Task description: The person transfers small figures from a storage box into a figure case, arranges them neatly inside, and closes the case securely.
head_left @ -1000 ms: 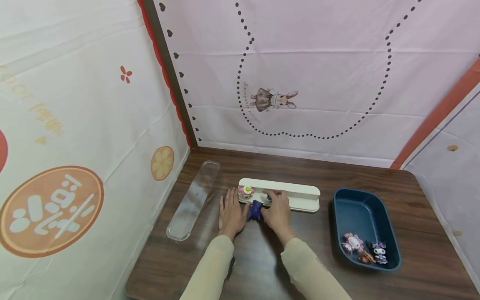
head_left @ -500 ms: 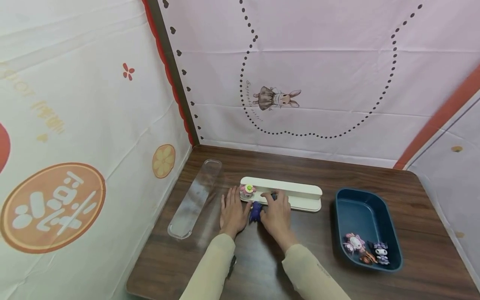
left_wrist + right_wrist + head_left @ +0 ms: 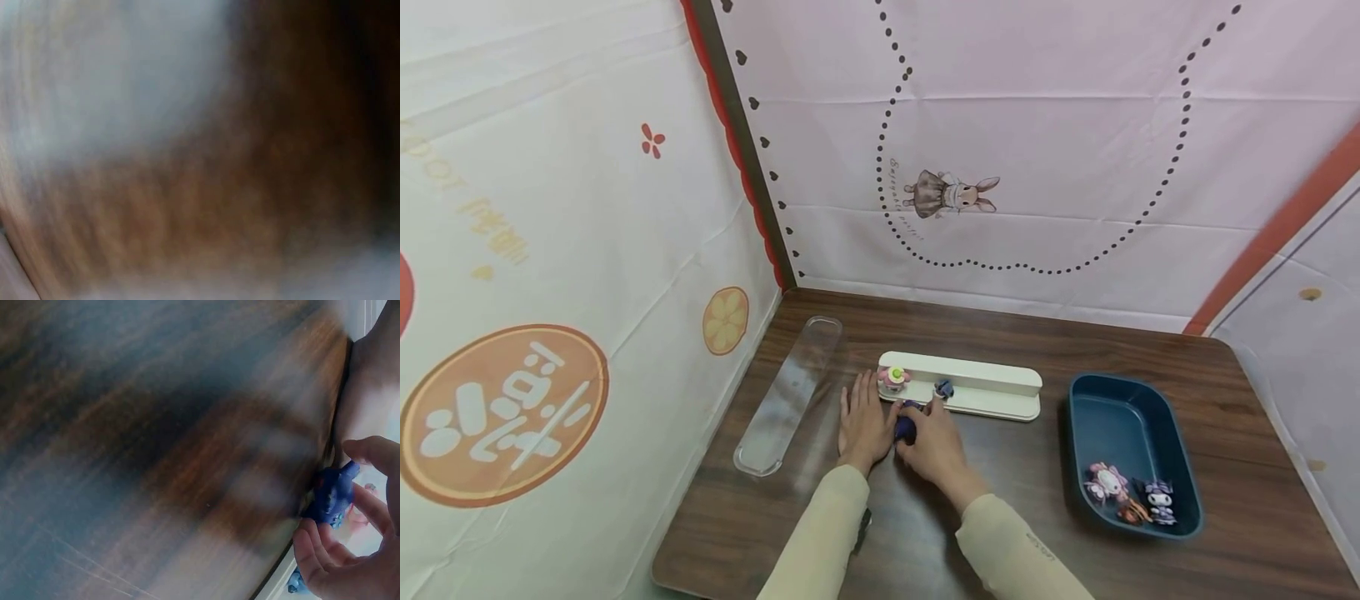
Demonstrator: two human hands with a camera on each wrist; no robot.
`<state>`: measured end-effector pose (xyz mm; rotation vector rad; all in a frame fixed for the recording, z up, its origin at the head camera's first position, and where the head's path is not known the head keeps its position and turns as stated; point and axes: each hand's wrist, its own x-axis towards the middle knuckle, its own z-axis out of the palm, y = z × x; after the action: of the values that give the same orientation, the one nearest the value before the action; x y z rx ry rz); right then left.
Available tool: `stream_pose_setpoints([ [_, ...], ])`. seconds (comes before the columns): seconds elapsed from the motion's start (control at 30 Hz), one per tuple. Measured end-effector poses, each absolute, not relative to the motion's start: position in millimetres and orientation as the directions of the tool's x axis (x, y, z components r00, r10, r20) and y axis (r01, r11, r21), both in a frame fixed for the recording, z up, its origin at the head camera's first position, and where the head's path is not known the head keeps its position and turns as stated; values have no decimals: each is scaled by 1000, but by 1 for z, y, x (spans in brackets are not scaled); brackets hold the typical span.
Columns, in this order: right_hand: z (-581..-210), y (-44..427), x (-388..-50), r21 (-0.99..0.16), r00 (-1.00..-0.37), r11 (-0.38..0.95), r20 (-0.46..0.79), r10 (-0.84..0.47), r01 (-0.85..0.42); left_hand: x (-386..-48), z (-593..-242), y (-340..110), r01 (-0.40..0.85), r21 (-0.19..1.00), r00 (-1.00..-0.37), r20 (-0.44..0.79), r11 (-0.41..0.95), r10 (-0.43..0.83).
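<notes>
My left hand [image 3: 862,427] lies flat on the table, fingers straight, its thumb close to a small dark purple-blue figurine [image 3: 905,429]. Thumb and fingertips of my right hand [image 3: 934,446] hold that figurine just in front of the white display base [image 3: 1000,403]. In the right wrist view the figurine [image 3: 333,495] shows between the thumb and curled fingers. A blue-grey figurine [image 3: 943,388] stands on the base beyond my right fingertips. At the base's left end is a pink figurine [image 3: 892,378] with a yellow-green top. The left wrist view is too blurred to show the hand.
A long clear plastic cover [image 3: 786,400] lies on the wooden table [image 3: 917,533] at left. To the right stands a dark blue tray [image 3: 1075,417] with several figurines [image 3: 1107,482] in its near end. Printed cloth [image 3: 1045,167] hangs behind and at both sides.
My right hand has left the blue-grey figurine on the base and come back toward me, onto the purple-blue figurine. The left hand has stayed in place.
</notes>
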<state>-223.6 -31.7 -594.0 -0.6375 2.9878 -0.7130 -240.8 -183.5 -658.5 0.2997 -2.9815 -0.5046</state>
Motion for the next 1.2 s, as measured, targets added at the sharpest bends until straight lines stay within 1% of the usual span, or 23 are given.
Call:
stream_pose_setpoints([
  [0.23, -599, -34, -224, -435, -914, 814, 60, -401, -386, -241, -664, -184, -174, 352, -973, 82, 920, -216],
  [0.43, -601, -32, -224, -465, -909, 793, 67, -411, -393, -239, -665, -184, -173, 362, -974, 76, 916, -214],
  [0.6, -597, -27, -228, -552, -901, 741, 48, -431, -383, -240, -662, -185, -164, 347, -975, 88, 923, -206],
  [0.7, -588, -24, -231, -626, -896, 691, 30, -443, -362, -240, -660, -185, -156, 348, -975, 97, 925, -201],
  [0.8, -580, -20, -234, -663, -889, 657, 28, -457, -359, -240, -658, -185, -149, 356, -975, 100, 922, -196],
  [0.97, -570, -18, -238, -653, -886, 654, 55, -461, -381, -241, -658, -184, -153, 364, -977, 82, 919, -195],
  [1.1, -560, -16, -243, -608, -882, 680, 74, -465, -410, -241, -659, -185, -154, 356, -978, 80, 922, -194],
  [1.2, -551, -14, -246, -580, -880, 699, 70, -469, -419, -240, -660, -185, -144, 354, -976, 100, 924, -191],
])
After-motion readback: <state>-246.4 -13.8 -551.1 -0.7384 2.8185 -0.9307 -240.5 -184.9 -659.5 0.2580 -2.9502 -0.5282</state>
